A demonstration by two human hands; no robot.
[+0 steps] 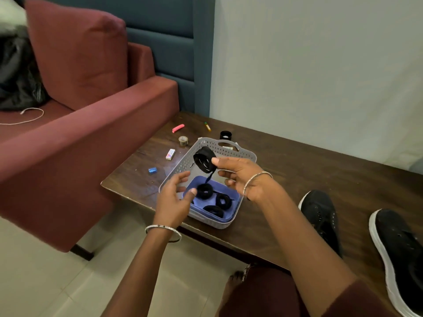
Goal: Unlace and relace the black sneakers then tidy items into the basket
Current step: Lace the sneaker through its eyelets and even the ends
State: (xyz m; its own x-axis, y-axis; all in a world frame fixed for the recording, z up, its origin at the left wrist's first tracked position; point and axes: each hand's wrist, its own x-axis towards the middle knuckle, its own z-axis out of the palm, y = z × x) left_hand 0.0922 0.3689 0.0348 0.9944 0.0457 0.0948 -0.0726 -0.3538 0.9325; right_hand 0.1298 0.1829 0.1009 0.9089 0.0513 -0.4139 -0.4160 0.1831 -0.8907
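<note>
- A dark wooden surface (pixel 297 170) runs along a pale wall, with a maroon sofa (pixel 91 124) past its left end.
- A grey basket (pixel 183 161) sits near the front left corner, and the lavender tray (pixel 235 202) inside it holds three black lace coils (pixel 203 191).
- The right hand (pixel 240 177) pinches a coiled black lace (pixel 203 160) above the basket.
- The left hand (pixel 174 200) hovers at the basket's front rim, fingers loosely curled and holding nothing.
- At the right end lie one black sneaker (pixel 320 213) and a second sneaker (pixel 398 243).
- A pink clip (pixel 178 128) and a blue sharpener (pixel 152 170) lie along the left edge.
</note>
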